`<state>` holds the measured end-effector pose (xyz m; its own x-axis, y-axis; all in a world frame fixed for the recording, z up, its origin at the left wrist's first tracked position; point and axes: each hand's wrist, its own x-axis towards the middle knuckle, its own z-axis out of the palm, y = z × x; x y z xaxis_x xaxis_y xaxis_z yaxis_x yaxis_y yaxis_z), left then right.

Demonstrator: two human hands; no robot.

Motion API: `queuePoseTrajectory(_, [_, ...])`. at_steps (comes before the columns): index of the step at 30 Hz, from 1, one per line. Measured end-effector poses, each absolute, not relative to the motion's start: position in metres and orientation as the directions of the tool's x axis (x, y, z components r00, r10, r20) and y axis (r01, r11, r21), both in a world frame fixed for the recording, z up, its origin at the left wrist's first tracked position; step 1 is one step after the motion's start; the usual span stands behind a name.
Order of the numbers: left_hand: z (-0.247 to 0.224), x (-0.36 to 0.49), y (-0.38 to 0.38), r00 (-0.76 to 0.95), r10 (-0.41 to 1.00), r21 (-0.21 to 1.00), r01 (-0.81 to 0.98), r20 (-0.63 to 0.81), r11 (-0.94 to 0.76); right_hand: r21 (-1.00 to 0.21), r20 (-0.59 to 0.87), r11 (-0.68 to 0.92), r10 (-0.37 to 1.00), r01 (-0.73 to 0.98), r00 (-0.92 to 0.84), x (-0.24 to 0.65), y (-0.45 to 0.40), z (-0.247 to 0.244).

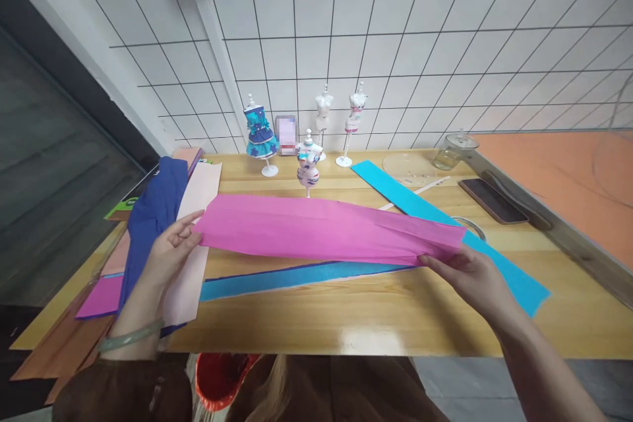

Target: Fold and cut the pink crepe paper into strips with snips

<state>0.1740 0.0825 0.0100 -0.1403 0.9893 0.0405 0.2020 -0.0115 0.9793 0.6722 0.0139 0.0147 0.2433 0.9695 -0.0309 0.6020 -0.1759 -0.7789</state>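
A long strip of pink crepe paper (316, 227) is stretched out above the table between my two hands. My left hand (175, 241) pinches its left end, thumb against fingers. At the other end, my right hand (462, 270) grips the lower right corner. Under the pink strip lies a narrow blue strip (277, 278) with a darker edge. A wide bright blue strip (504, 270) runs diagonally across the table, behind and beside my right hand. Just beyond the pink paper stands a small mannequin (309, 165) with a patterned surface, its lower stand hidden by the paper.
Behind are a mannequin in a blue dress (260, 135) and two others by the tiled wall. A phone (493, 200), a glass jar (452, 150) and a clear plate (408, 168) sit at right. Folded dark blue paper (153, 217) is piled at left. A red bin (217, 382) stands below.
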Motion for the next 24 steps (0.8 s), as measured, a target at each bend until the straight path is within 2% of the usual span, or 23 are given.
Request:
queuePoseTrajectory(2, [0.0,0.179,0.072,-0.16,0.987,0.952,0.298,-0.017,0.064,-0.791,-0.061,-0.188,0.971,0.582,0.231,0.674,0.013,0.007])
queuePoseTrajectory(4, [-0.01,0.184,0.062,-0.176,0.982,0.923,0.363,-0.067,0.128,-0.853,-0.098,-0.163,0.983,0.495,0.155,0.674,0.011,-0.001])
queuePoseTrajectory(6, [-0.02,0.186,0.053,-0.177,0.978,0.905,0.391,-0.106,0.169,-0.903,-0.136,-0.155,0.988,0.401,0.075,0.674,0.007,-0.009])
queuePoseTrajectory(8, [-0.029,0.186,0.048,-0.17,0.979,0.906,0.385,-0.116,0.175,-0.908,-0.196,-0.208,0.978,0.364,0.071,0.672,0.003,-0.014])
queuePoseTrajectory(10, [-0.034,0.185,0.046,-0.17,0.98,0.92,0.36,-0.099,0.155,-0.895,-0.235,-0.263,0.964,0.359,0.122,0.672,-0.001,-0.017])
queuePoseTrajectory(14, [-0.034,0.193,0.049,-0.217,0.972,0.946,0.287,-0.091,0.153,-0.87,-0.195,-0.278,0.953,0.408,0.232,0.671,-0.006,-0.019])
queuePoseTrajectory(20, [-0.028,0.208,0.061,-0.304,0.938,0.97,0.115,-0.169,0.212,-0.76,-0.168,-0.379,0.899,0.528,0.404,0.675,-0.009,-0.02])
queuePoseTrajectory(23, [-0.027,0.206,0.067,-0.312,0.925,0.974,0.002,-0.215,0.227,-0.697,-0.19,-0.454,0.863,0.555,0.468,0.686,-0.009,-0.036])
queuePoseTrajectory(24, [-0.026,0.206,0.068,-0.296,0.929,0.973,-0.023,-0.224,0.228,-0.676,-0.146,-0.445,0.862,0.587,0.486,0.692,-0.009,-0.044])
